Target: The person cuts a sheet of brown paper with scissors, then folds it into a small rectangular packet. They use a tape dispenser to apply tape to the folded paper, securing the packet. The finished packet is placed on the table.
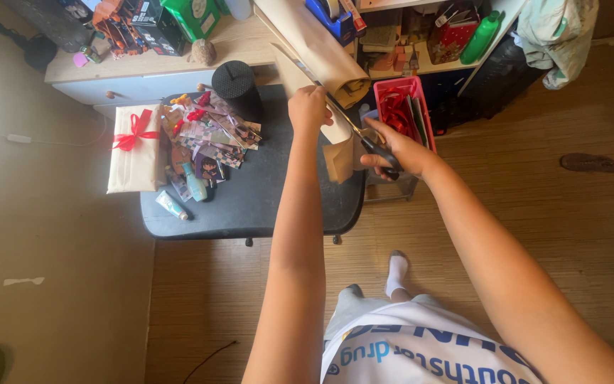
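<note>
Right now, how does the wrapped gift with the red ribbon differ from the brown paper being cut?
The wrapped gift lies flat and finished at the table's left edge; the brown paper is partly rolled, loose and unfinished. The gift lies untouched; the left hand grips the paper while the right hand works scissors. Both are brown.

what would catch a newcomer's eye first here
First, at the centre, the right hand works scissors through a sheet of brown paper, which the left hand grips at its edge. Next, at the left edge of the dark table, lies a wrapped gift tied with a red ribbon. Behind the hands, a red basket holds more ribbon.
</note>
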